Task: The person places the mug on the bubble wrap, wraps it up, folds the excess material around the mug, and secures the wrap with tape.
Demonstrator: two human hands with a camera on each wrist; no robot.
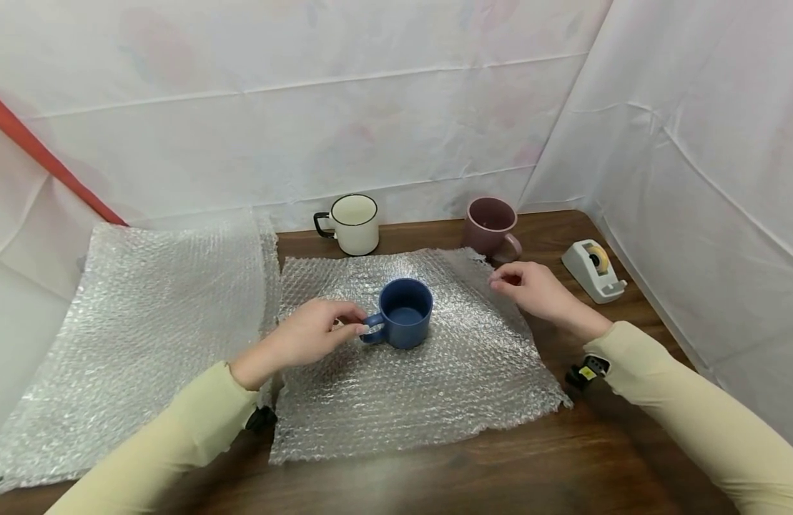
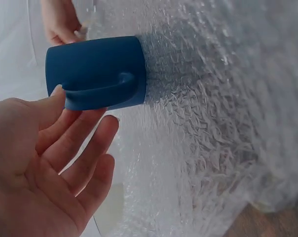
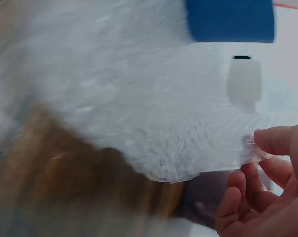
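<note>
A blue mug [image 1: 405, 315] stands upright on a sheet of bubble wrap [image 1: 396, 400], its handle [image 2: 102, 93] turned to the left. My left hand [image 1: 315, 330] pinches that handle between thumb and fingers. To the right, my right hand [image 1: 531, 286] pinches the far right edge of the same sheet, lifting it a little in the right wrist view, where the thumb and fingertips meet at the plastic [image 3: 250, 148]. The mug's blue side also shows at the top of that view.
Behind the sheet stand a white mug [image 1: 355, 227] with a black rim and a mauve mug [image 1: 490, 225]. At the right is a white tape dispenser [image 1: 592, 270]. More bubble wrap [image 1: 164, 322] lies to the left on the wooden table [image 1: 531, 465]. White curtains hang behind.
</note>
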